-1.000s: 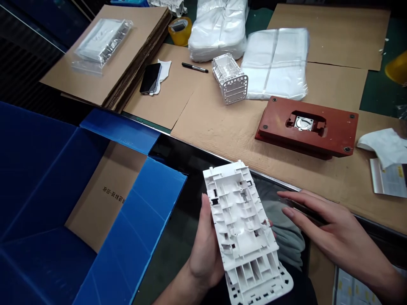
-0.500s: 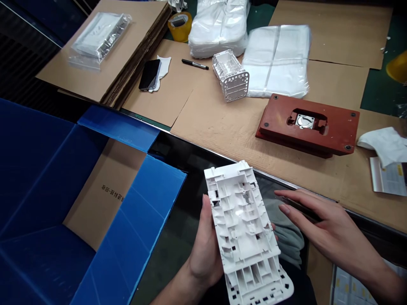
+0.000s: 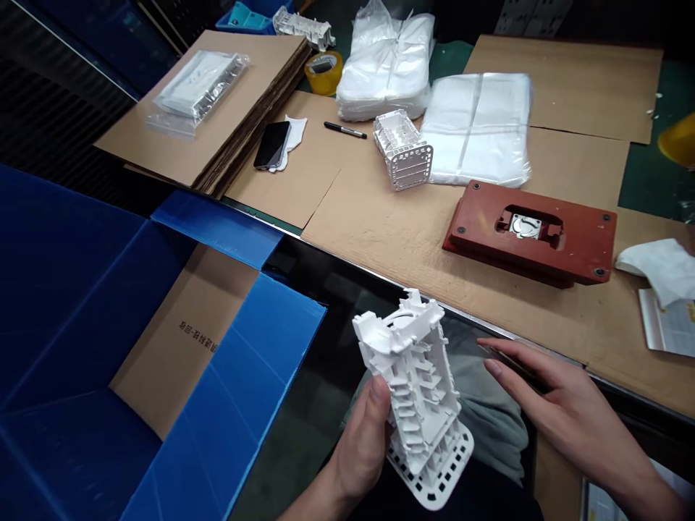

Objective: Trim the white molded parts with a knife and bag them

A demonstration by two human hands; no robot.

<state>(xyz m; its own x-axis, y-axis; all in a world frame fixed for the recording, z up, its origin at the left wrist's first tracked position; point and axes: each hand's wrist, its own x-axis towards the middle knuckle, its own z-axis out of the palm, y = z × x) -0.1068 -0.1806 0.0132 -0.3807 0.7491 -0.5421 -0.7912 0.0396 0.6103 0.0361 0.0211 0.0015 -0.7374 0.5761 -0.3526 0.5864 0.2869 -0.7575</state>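
One white plastic part (image 3: 415, 394), left fingers (image 3: 376, 399) clasping it, right fingers (image 3: 511, 382) nearby, grip unclear

White plastic frame (image 3: 415, 394) in the left hand (image 3: 363, 441), right hand (image 3: 554, 398) near it, unsupporting.

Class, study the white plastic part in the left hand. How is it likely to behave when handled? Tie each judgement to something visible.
The white plastic part is probably stiff, as its ribbed walls show no obvious sag in the left hand. It seems light for its size, being largely open framework. Its thin tabs may snap if knocked.
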